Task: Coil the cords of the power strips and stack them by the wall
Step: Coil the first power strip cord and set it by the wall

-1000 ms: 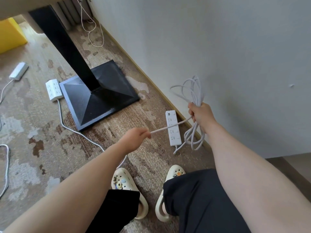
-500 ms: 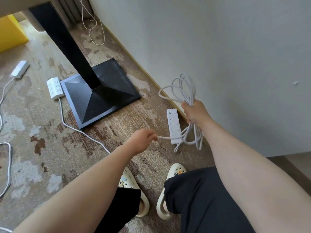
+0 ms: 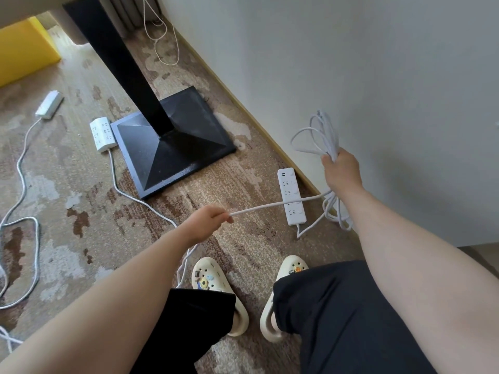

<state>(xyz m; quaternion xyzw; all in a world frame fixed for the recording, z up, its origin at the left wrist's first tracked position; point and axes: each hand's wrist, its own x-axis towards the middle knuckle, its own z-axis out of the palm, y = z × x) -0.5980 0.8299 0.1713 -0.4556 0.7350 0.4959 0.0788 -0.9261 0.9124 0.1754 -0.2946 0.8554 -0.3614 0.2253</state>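
My right hand (image 3: 342,168) grips a bundle of white cord loops (image 3: 318,136) that stick up above the fist and hang down below it near the wall. A straight run of that cord (image 3: 270,207) stretches left to my left hand (image 3: 209,218), which pinches it. Under this run, a white power strip (image 3: 290,197) lies on the carpet beside the baseboard. A second white power strip (image 3: 102,134) rests against the black stand base, its cord (image 3: 140,199) trailing toward my feet. Farther left lies a third strip (image 3: 50,105).
A black post on a square base (image 3: 172,141) stands mid-floor. A yellow box (image 3: 24,49) sits at the far left. Loose white cords (image 3: 24,238) snake over the carpet on the left, and a thin cord (image 3: 162,36) hangs by the wall at the back. My feet wear cream clogs (image 3: 216,287).
My right hand has lifted the loops and swung right along the wall. The cord between my hands has drawn straight again, and my left hand keeps its pinch.
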